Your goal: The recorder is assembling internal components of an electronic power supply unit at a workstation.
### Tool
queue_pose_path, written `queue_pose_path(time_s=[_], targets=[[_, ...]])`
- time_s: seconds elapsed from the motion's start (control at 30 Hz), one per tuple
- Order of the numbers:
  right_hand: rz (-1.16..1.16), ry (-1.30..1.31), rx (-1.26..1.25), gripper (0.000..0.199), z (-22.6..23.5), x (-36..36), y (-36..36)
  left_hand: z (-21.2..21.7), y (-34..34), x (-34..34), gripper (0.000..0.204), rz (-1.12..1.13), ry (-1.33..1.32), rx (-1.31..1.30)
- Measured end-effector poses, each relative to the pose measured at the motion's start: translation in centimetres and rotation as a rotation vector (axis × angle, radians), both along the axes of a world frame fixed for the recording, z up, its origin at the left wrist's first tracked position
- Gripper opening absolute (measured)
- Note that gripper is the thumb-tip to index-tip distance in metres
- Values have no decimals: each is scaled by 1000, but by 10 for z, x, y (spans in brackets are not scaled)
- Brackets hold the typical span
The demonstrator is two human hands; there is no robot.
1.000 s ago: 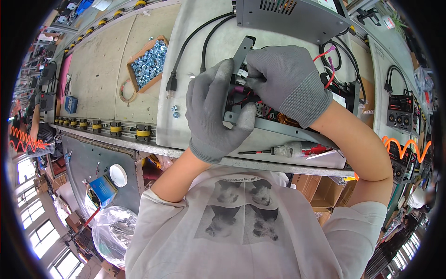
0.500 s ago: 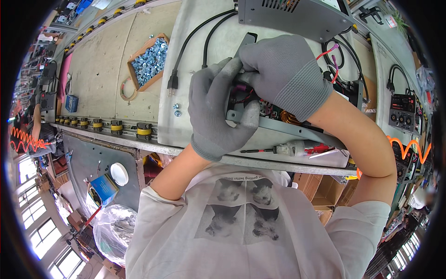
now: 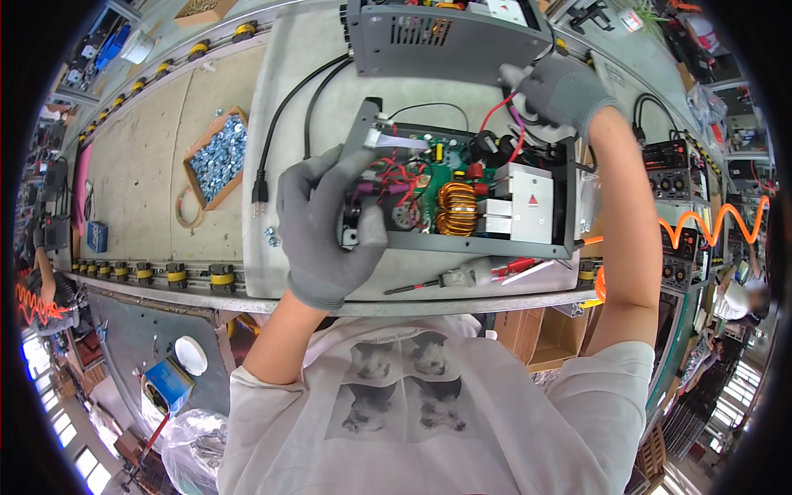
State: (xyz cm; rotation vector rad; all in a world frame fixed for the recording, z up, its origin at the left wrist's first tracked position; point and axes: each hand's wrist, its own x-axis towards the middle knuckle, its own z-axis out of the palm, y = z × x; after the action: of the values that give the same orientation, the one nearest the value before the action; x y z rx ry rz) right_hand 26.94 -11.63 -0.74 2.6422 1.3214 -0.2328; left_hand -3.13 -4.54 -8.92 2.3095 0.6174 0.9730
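An open dark metal case [image 3: 462, 242] lies in front of me with a green circuit board [image 3: 444, 169], a copper-wound coil [image 3: 456, 209] and a white metal block [image 3: 528, 203] inside. My left hand [image 3: 326, 235], in a grey glove, is closed around the case's left end, thumb at its near corner. Thin red wires [image 3: 396, 183] bunch beside those fingers. Over the far right part of the case, my gloved right hand [image 3: 563, 92] pinches a red wire [image 3: 495, 109] that rises from the board. Its fingertips are partly blurred.
A second grey cased unit [image 3: 445, 56] stands behind. Black power cords [image 3: 285, 107] run along the left. A box of bolts [image 3: 219, 162] sits farther left, loose bolts [image 3: 271, 238] nearer. Along the near edge lies a screwdriver [image 3: 470, 274]; an orange coiled hose [image 3: 693, 235] hangs right.
My right hand has left the case's left end, moved right and away, and now pinches the red wire. The board is uncovered. My left hand keeps its hold on the case's left end.
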Motion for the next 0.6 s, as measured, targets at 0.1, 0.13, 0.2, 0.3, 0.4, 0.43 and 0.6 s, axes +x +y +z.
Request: queue_pose_path(time_s=[0.1, 0.13, 0.2, 0.3, 0.4, 0.43, 0.6], targets=[[105, 278, 180, 63, -35, 5, -9, 2, 1, 0, 50, -24, 13, -6], [35, 478, 185, 60, -35, 8, -8, 1, 1, -1, 50, -24, 19, 12], [134, 684, 349, 57, -30, -1, -14, 0, 2, 0, 51, -38, 17, 31], [337, 869, 521, 48, -23, -2, -21, 1, -1, -1, 48, -60, 68, -62], [209, 434, 444, 49, -11, -12, -34, 5, -1, -2, 49, -51, 71, -65], [84, 285, 431, 48, -6, -18, -40, 6, -1, -3, 49, -54, 68, -62], [3, 247, 348, 43, -8, -27, -63, 38, 3, -2, 47, -49, 307, 136]])
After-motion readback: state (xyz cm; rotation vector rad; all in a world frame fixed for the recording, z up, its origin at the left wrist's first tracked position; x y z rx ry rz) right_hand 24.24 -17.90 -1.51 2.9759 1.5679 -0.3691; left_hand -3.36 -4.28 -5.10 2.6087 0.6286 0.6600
